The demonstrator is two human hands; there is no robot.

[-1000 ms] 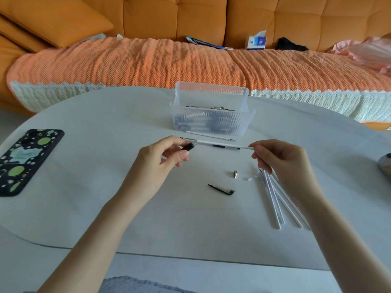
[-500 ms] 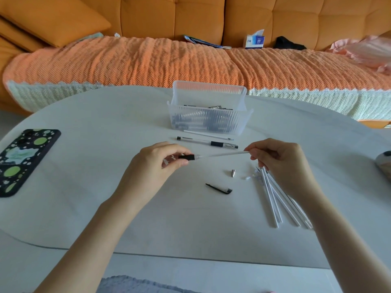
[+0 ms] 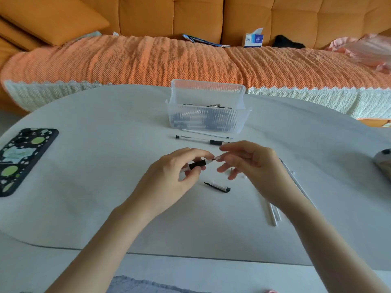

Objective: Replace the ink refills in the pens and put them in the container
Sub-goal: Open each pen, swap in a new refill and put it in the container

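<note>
Left hand (image 3: 169,176) gripping a pen (image 3: 197,164) by its black grip above the table (image 3: 95,187), right hand (image 3: 254,166) pinching the refill tip at its open end, cap (image 3: 218,187) lying below, container (image 3: 208,115) of pens beyond, spare refills (image 3: 274,214) partly under the right wrist

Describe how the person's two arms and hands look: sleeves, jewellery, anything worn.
Both forearms are bare all the way to the bottom edge of the picture; no sleeves show. The left hand and the right hand wear no gloves, rings, watch or bracelet that can be seen. Nails look short and unpainted.
</note>
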